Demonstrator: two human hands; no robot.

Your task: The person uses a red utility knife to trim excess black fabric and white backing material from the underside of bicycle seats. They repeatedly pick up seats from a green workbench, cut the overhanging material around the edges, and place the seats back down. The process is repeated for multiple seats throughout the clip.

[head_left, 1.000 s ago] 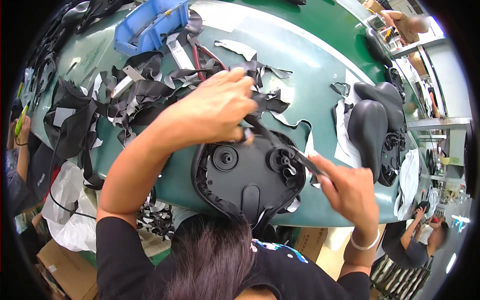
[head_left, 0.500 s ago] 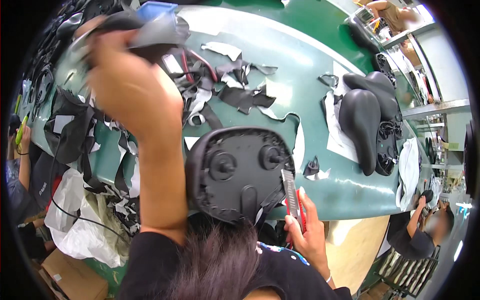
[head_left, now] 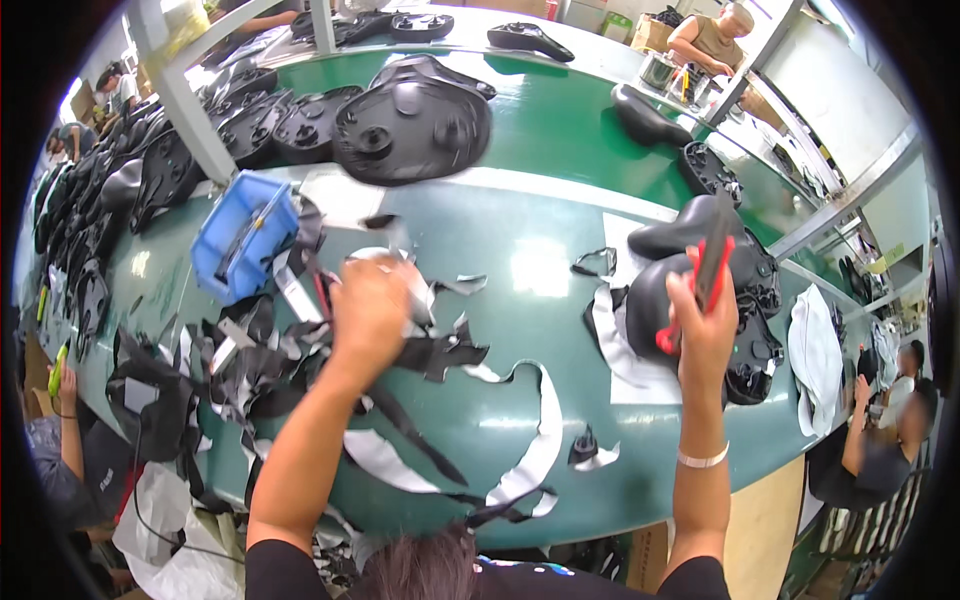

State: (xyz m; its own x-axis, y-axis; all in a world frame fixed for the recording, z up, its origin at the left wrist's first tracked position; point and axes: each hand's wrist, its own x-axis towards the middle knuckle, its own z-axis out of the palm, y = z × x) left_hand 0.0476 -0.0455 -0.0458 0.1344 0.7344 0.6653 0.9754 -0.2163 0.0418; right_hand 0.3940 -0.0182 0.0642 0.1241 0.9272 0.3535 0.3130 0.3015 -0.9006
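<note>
My right hand is raised above the right of the table, wrapped around a red-handled tool with a long dark grey end pointing up. Just behind that hand lie black bicycle saddles on white sheets. My left hand reaches over a heap of black and white trimmed scraps. Its fingers are smeared by motion, so whether they hold anything is unclear. Farther off, a wide black saddle, underside showing and somewhat blurred, lies by other saddles.
A blue bin stands left of my left hand. Long scrap strips curl across the green table. More saddles pile up at the left, beside a white post. Other people work at the far right and left sides.
The saddle upright before me has gone from there; a similar one now shows at the far side. My left hand has come down over the scraps. My right hand has lifted, tool in grip.
</note>
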